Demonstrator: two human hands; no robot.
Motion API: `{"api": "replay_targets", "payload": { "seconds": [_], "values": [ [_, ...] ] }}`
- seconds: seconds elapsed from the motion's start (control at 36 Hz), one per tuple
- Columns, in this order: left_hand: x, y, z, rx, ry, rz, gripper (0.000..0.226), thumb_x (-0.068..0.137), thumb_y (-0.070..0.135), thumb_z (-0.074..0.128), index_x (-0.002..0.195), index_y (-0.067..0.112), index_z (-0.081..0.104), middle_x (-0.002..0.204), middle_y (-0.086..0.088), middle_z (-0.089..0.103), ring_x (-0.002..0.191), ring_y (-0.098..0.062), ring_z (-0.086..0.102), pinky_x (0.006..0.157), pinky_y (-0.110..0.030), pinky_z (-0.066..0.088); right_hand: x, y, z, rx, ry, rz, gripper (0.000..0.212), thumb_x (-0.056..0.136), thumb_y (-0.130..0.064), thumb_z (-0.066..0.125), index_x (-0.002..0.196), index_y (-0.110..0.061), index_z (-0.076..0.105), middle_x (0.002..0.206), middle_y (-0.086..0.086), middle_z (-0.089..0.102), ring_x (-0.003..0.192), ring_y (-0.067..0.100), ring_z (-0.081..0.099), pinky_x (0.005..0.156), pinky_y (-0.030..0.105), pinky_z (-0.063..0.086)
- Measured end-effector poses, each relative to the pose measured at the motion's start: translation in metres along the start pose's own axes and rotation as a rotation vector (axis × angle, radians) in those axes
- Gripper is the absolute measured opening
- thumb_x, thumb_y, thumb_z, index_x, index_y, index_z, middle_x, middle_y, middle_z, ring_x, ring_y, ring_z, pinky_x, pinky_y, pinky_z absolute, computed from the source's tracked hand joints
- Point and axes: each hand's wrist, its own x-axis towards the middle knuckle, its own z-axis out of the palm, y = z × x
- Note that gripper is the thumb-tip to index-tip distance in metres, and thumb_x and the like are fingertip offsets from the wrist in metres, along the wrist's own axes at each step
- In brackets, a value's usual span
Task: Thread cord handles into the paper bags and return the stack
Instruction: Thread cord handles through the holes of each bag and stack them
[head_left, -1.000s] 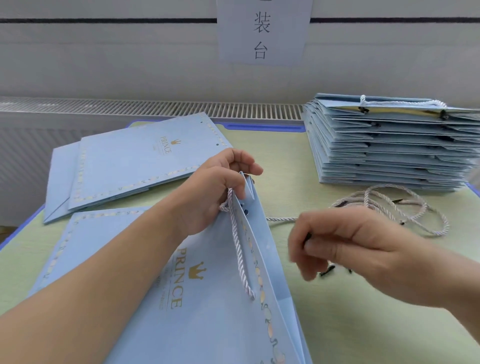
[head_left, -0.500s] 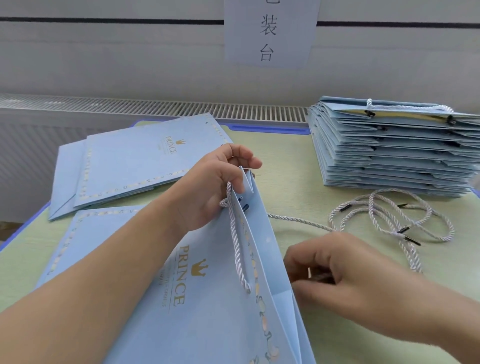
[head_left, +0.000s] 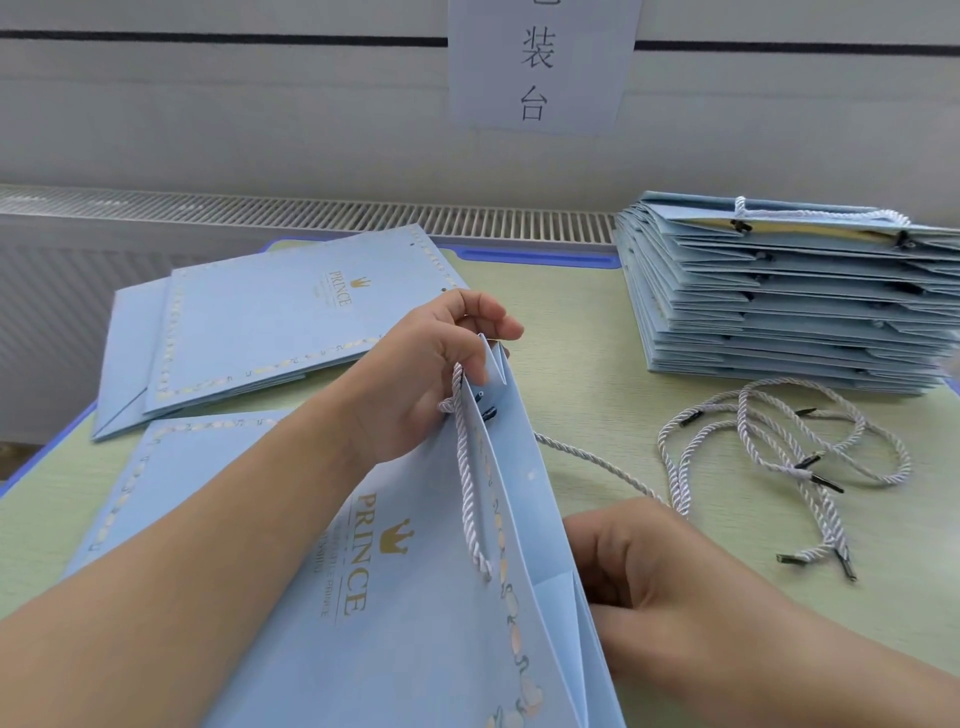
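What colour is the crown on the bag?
Gold, on the light blue bag; the crown shows in the head view.

Held pale blue paper bag (head_left: 415, 623): matt smooth card, shiny gold foil lettering and crown, pearly foil border. Flat pale blue paper bags (head_left: 270, 322) at left: same matt paper, gold print. Tall stack of blue paper bags (head_left: 779, 312): matt. Loose white twisted cords (head_left: 779, 447): braided textile, slight sheen, dark hard-looking tips. Pale green tabletop (head_left: 597, 338): smooth, faint grain, matt. White paper wall sign (head_left: 540, 62): matt.
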Motion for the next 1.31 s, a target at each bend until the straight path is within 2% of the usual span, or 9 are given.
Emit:
{"api": "replay_targets", "payload": {
  "seconds": [0.28, 0.42, 0.5, 0.61, 0.75, 0.86, 0.97, 1.11, 1.31],
  "values": [
    [-0.002, 0.0, 0.001, 0.019, -0.003, 0.02, 0.047, 0.045, -0.003, 0.041, 0.085, 0.015, 0.056, 0.08, 0.006, 0.067, 0.074, -0.009, 0.054, 0.064, -0.025, 0.04, 0.001, 0.002, 0.0, 0.137, 0.051, 0.043, 0.034, 0.078, -0.023, 0.063, 0.097, 0.005, 0.065, 0.085, 0.025, 0.068, 0.061, 0.018, 0.058, 0.052, 0.021, 0.041],
    [-0.002, 0.0, 0.002, 0.059, -0.013, 0.053, 0.049, 0.045, -0.002, 0.041, 0.089, 0.013, 0.056, 0.081, 0.007, 0.067, 0.073, -0.01, 0.052, 0.064, -0.025, 0.037, 0.001, -0.002, 0.005, 0.129, 0.066, -0.021, 0.022, 0.085, -0.004, 0.055, 0.102, 0.001, 0.068, 0.095, 0.025, 0.07, 0.085, 0.044, 0.067, 0.074, 0.054, 0.055],
    [-0.002, 0.0, 0.003, 0.07, -0.018, 0.059, 0.049, 0.045, -0.002, 0.04, 0.089, 0.012, 0.055, 0.082, 0.007, 0.067, 0.073, -0.011, 0.05, 0.064, -0.027, 0.036, -0.002, -0.003, 0.009, 0.11, 0.071, -0.07, 0.028, 0.086, 0.003, 0.054, 0.095, -0.016, 0.073, 0.092, 0.003, 0.074, 0.09, 0.023, 0.07, 0.077, 0.039, 0.056],
    [-0.003, 0.001, 0.004, 0.064, -0.007, 0.07, 0.047, 0.045, -0.003, 0.041, 0.086, 0.014, 0.055, 0.085, 0.006, 0.067, 0.075, -0.012, 0.048, 0.064, -0.027, 0.035, 0.0, -0.002, 0.004, 0.123, 0.069, -0.054, 0.021, 0.081, -0.008, 0.06, 0.097, 0.004, 0.067, 0.089, 0.026, 0.069, 0.079, 0.045, 0.066, 0.071, 0.055, 0.055],
    [-0.004, 0.002, 0.004, 0.102, -0.033, 0.091, 0.046, 0.047, -0.001, 0.042, 0.089, 0.012, 0.055, 0.084, 0.007, 0.065, 0.074, -0.013, 0.047, 0.064, -0.029, 0.036, 0.0, -0.001, 0.0, 0.238, 0.015, 0.023, 0.034, 0.079, -0.014, 0.063, 0.096, 0.015, 0.06, 0.075, 0.021, 0.063, 0.057, 0.014, 0.055, 0.051, 0.017, 0.043],
    [-0.006, 0.003, 0.004, 0.173, -0.1, 0.107, 0.045, 0.051, 0.001, 0.045, 0.093, 0.011, 0.057, 0.073, 0.009, 0.06, 0.065, -0.014, 0.045, 0.061, -0.029, 0.036, 0.002, -0.002, 0.001, 0.251, 0.012, 0.023, 0.036, 0.083, -0.015, 0.061, 0.103, 0.015, 0.057, 0.094, 0.037, 0.061, 0.074, 0.024, 0.06, 0.059, 0.026, 0.049],
    [-0.009, 0.003, 0.005, 0.277, -0.165, 0.101, 0.03, 0.056, 0.004, 0.049, 0.081, 0.018, 0.058, 0.098, -0.007, 0.055, 0.079, -0.02, 0.041, 0.063, -0.028, 0.033, 0.001, -0.002, 0.001, 0.191, 0.022, 0.016, 0.031, 0.086, -0.012, 0.06, 0.105, 0.013, 0.058, 0.101, 0.037, 0.062, 0.092, 0.053, 0.061, 0.08, 0.065, 0.05],
    [-0.008, 0.003, 0.001, 0.25, -0.199, 0.055, 0.025, 0.052, 0.002, 0.044, 0.071, 0.016, 0.053, 0.105, 0.003, 0.063, 0.069, -0.004, 0.054, 0.055, -0.021, 0.038, -0.002, -0.004, -0.003, 0.125, 0.0, -0.034, 0.022, 0.087, -0.001, 0.051, 0.104, 0.008, 0.062, 0.1, 0.036, 0.061, 0.09, 0.057, 0.057, 0.078, 0.07, 0.045],
    [-0.007, 0.001, 0.0, 0.205, -0.174, 0.052, 0.027, 0.049, 0.0, 0.039, 0.068, 0.015, 0.052, 0.102, 0.001, 0.063, 0.063, -0.001, 0.056, 0.06, -0.031, 0.032, 0.001, -0.002, -0.002, 0.33, -0.027, -0.046, 0.022, 0.08, -0.01, 0.063, 0.087, 0.01, 0.063, 0.073, 0.022, 0.064, 0.064, 0.02, 0.059, 0.058, 0.026, 0.049]
  ]
}}
